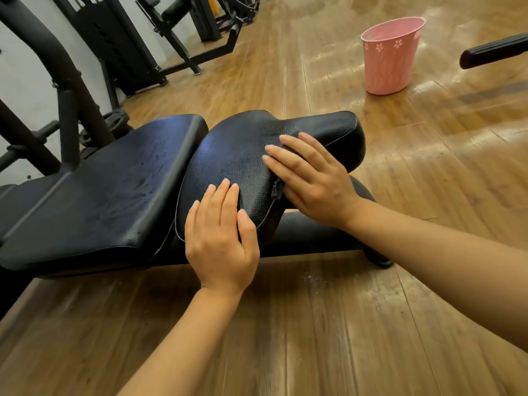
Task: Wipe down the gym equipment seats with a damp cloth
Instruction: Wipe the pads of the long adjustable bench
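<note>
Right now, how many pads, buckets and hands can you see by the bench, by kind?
Black padded vinyl bench pads: 2 (seat pad, back pad)
Pink plastic bucket: 1
Bare hands: 2 (left hand, right hand)
Total: 5

No readable text, label or number anywhere

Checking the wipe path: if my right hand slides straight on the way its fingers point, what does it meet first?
Probably only more of the seat pad under the right hand; beyond it, likely the back pad.
</note>
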Motion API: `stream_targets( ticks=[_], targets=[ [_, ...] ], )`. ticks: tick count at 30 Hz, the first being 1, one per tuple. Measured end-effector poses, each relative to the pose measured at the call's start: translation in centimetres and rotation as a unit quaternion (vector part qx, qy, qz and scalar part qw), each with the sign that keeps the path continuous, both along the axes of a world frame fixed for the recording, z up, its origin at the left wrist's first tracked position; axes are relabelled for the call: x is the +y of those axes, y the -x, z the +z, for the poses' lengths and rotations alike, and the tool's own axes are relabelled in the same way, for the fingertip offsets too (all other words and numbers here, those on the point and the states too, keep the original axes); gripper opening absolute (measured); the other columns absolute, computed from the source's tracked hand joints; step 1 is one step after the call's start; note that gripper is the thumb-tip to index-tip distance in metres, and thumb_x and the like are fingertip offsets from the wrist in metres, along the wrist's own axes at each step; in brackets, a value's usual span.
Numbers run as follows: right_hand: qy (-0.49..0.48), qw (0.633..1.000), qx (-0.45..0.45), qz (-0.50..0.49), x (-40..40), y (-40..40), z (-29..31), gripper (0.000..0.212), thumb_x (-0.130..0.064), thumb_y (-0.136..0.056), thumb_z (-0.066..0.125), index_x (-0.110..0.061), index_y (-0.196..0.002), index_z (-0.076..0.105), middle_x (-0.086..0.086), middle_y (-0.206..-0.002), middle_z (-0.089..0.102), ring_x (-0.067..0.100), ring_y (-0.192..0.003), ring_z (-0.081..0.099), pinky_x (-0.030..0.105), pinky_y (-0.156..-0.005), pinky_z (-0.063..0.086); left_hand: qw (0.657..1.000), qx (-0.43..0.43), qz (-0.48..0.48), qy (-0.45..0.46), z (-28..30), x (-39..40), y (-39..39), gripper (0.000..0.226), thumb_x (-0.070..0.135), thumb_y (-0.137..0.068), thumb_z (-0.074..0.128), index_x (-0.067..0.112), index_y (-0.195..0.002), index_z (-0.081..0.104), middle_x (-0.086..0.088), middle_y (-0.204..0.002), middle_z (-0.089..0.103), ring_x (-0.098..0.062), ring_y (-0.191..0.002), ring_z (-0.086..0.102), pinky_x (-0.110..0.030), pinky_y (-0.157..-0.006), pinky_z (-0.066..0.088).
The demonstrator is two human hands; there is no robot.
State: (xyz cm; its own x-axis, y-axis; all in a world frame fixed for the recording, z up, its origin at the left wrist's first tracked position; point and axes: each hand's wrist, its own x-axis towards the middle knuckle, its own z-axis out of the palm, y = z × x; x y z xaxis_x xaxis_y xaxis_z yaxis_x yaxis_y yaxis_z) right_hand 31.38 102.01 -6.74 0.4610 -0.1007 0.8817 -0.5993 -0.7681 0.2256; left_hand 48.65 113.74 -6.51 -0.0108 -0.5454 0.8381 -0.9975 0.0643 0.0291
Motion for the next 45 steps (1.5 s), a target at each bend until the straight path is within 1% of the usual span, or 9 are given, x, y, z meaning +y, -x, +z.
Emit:
stream_targets(
  ticks=[4, 9, 13, 18, 23, 25, 30, 38, 45],
  targets=[
    [0.038, 0.997, 0.059, -0.033, -0.9, 2.8, 0.7, 0.037, -0.009, -0.101, 0.051, -0.001, -0.137, 0.058, 0.016, -0.141, 0.057, 0.035, -0.133, 0.051, 0.050, -0.112, 0.041, 1.000, -0.013, -0.005, -0.003, 0.1, 0.1, -0.1, 0.043, 0.023, -0.101, 0.038, 0.006, -0.129, 0.065, -0.010, -0.135, 0.063, -0.028, -0.129, 0.057, -0.046, -0.111, 0.040],
    [0.033, 0.995, 0.073, -0.053, -1.6, 6.2, 1.4, 0.035, -0.004, -0.100, 0.055, 0.001, -0.135, 0.059, 0.021, -0.137, 0.058, 0.039, -0.131, 0.052, 0.053, -0.110, 0.042, 1.000, -0.004, -0.003, -0.005, 0.1, 0.1, -0.1, 0.043, 0.024, -0.101, 0.037, 0.005, -0.128, 0.066, -0.010, -0.135, 0.063, -0.029, -0.129, 0.057, -0.048, -0.110, 0.041],
    [-0.034, 0.997, 0.026, -0.068, -1.0, 5.7, 1.4, 0.034, -0.001, -0.101, 0.050, 0.007, -0.133, 0.058, 0.027, -0.134, 0.058, 0.042, -0.131, 0.048, 0.054, -0.115, 0.036, 0.999, 0.006, -0.011, -0.030, 0.3, 0.3, 0.0, 0.043, 0.024, -0.101, 0.039, 0.004, -0.130, 0.065, -0.011, -0.136, 0.062, -0.029, -0.131, 0.055, -0.049, -0.111, 0.040],
    [-0.136, 0.988, -0.014, -0.068, 0.7, 4.7, 2.8, 0.033, -0.007, -0.105, 0.042, 0.012, -0.128, 0.058, 0.028, -0.124, 0.058, 0.039, -0.125, 0.044, 0.045, -0.122, 0.022, 0.995, 0.021, -0.017, -0.099, 1.1, 0.8, 0.0, 0.045, 0.026, -0.101, 0.040, 0.003, -0.134, 0.061, -0.014, -0.140, 0.059, -0.032, -0.134, 0.051, -0.052, -0.113, 0.037],
    [-0.201, 0.972, 0.070, -0.095, 2.0, 5.2, 5.6, 0.032, -0.013, -0.105, 0.046, 0.009, -0.120, 0.064, 0.026, -0.116, 0.063, 0.038, -0.116, 0.051, 0.057, -0.109, 0.039, 0.976, 0.022, -0.035, -0.214, 3.2, 1.9, -0.3, 0.051, 0.031, -0.101, 0.038, 0.003, -0.139, 0.055, -0.016, -0.144, 0.054, -0.035, -0.137, 0.046, -0.053, -0.114, 0.036],
    [-0.222, 0.965, 0.109, -0.093, 3.2, 4.9, 7.1, 0.030, -0.012, -0.103, 0.048, 0.008, -0.116, 0.065, 0.024, -0.112, 0.064, 0.038, -0.110, 0.055, 0.057, -0.104, 0.043, 0.966, 0.018, -0.049, -0.255, 4.6, 2.2, -0.7, 0.052, 0.034, -0.099, 0.038, 0.003, -0.137, 0.057, -0.017, -0.143, 0.055, -0.035, -0.136, 0.048, -0.053, -0.111, 0.039],
    [-0.289, 0.938, 0.181, -0.062, 6.5, 3.7, 12.1, 0.044, -0.021, -0.110, 0.034, 0.007, -0.109, 0.067, 0.022, -0.104, 0.066, 0.039, -0.096, 0.063, 0.051, -0.096, 0.048, 0.942, 0.014, -0.082, -0.326, 9.6, 3.3, -2.0, 0.048, 0.034, -0.095, 0.040, 0.005, -0.126, 0.064, -0.016, -0.132, 0.062, -0.033, -0.123, 0.059, -0.051, -0.100, 0.048],
    [-0.391, 0.890, 0.235, -0.016, 12.2, 2.7, 24.9, 0.043, -0.030, -0.108, 0.040, 0.000, -0.098, 0.070, 0.015, -0.092, 0.066, 0.034, -0.083, 0.062, 0.048, -0.082, 0.051, 0.923, -0.015, -0.109, -0.368, 22.3, 7.3, -2.3, 0.046, 0.034, -0.093, 0.042, 0.006, -0.120, 0.067, -0.014, -0.123, 0.065, -0.031, -0.116, 0.062, -0.049, -0.099, 0.049],
    [-0.422, 0.877, 0.231, 0.021, 15.8, 3.6, 37.4, 0.041, -0.030, -0.108, 0.041, -0.002, -0.100, 0.070, 0.014, -0.094, 0.065, 0.033, -0.086, 0.062, 0.047, -0.088, 0.050, 0.913, -0.013, -0.115, -0.392, 36.3, 10.3, -0.6, 0.044, 0.034, -0.095, 0.045, 0.008, -0.125, 0.065, -0.012, -0.128, 0.063, -0.029, -0.120, 0.059, -0.048, -0.102, 0.047]
  ],
)
